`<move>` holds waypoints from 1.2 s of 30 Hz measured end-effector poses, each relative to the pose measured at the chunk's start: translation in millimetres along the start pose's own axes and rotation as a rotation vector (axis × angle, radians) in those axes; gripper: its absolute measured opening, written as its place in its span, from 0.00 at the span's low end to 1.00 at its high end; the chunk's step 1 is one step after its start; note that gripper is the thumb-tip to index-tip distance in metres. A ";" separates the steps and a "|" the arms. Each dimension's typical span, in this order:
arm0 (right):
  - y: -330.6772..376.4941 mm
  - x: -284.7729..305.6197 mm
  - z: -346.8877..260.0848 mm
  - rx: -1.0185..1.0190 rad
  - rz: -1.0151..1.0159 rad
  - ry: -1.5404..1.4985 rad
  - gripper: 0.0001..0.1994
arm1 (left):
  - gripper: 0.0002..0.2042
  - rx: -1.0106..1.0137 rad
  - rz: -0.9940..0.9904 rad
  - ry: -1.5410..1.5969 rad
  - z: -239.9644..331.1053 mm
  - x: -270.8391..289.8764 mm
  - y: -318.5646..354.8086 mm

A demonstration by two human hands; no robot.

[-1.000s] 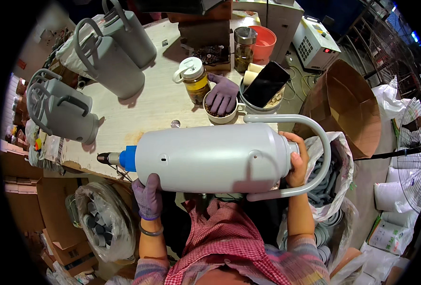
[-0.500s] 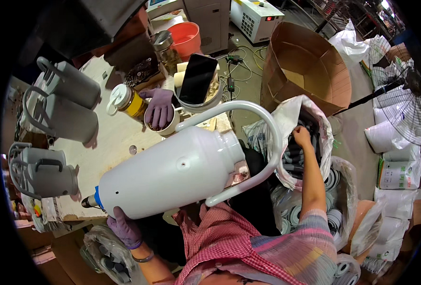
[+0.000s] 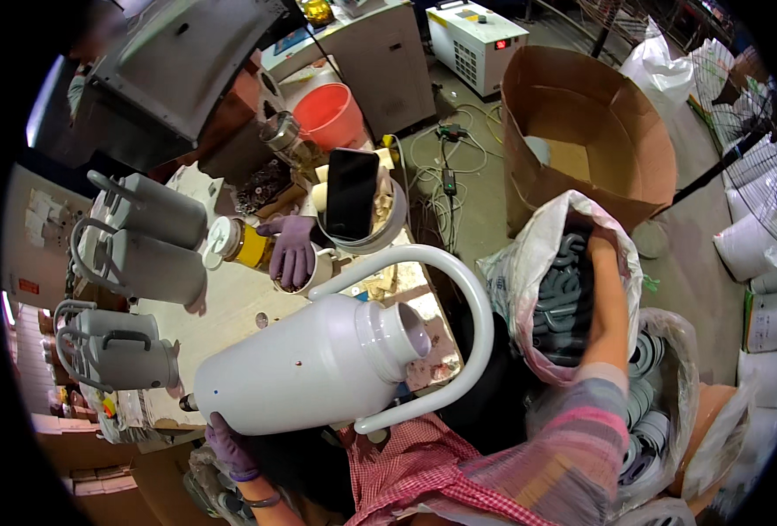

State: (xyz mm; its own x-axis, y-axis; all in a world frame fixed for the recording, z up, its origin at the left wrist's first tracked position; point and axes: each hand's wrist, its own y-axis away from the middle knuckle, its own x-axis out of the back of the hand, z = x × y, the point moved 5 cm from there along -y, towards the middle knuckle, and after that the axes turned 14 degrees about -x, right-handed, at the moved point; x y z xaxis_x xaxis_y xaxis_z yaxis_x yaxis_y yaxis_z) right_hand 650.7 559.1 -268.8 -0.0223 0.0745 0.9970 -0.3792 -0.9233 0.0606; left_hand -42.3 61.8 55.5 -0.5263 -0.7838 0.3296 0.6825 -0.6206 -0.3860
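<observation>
Smooth grey jug [image 3: 292,373], long axis slanting, mouth right; left hand [image 3: 231,449] at its base, right hand [image 3: 601,247] in sack [image 3: 516,302], grips unclear tbh.

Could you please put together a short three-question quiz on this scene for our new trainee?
1. Multiple choice: what does the right hand reach into? A: the cardboard box. B: the white sack. C: the red bucket.
2. True or false: the grey flask is tilted, with its mouth open.
3. Short answer: which of the person's hands is gloved?

Key: 1. B. 2. True. 3. The left hand.
</observation>
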 end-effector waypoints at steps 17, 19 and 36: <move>239.8 241.6 95.5 0.381 0.076 -1.024 0.19 | 0.31 0.077 -0.050 0.212 7.4 -21.2 4.6; 255.6 259.4 89.6 0.469 0.129 -1.090 0.19 | 0.29 0.106 0.004 0.286 6.5 -19.4 5.7; 280.7 234.6 105.0 0.028 -1.028 -2.175 0.23 | 0.21 0.041 0.027 0.277 13.4 -9.6 -5.4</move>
State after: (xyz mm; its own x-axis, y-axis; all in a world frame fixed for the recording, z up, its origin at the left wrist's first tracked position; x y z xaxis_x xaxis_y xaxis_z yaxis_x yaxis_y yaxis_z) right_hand 636.1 277.9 -12.8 0.6856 0.0012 -0.7279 0.3647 -0.8660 0.3421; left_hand -34.1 73.0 65.9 -0.6223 -0.7796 0.0696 0.7150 -0.6024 -0.3547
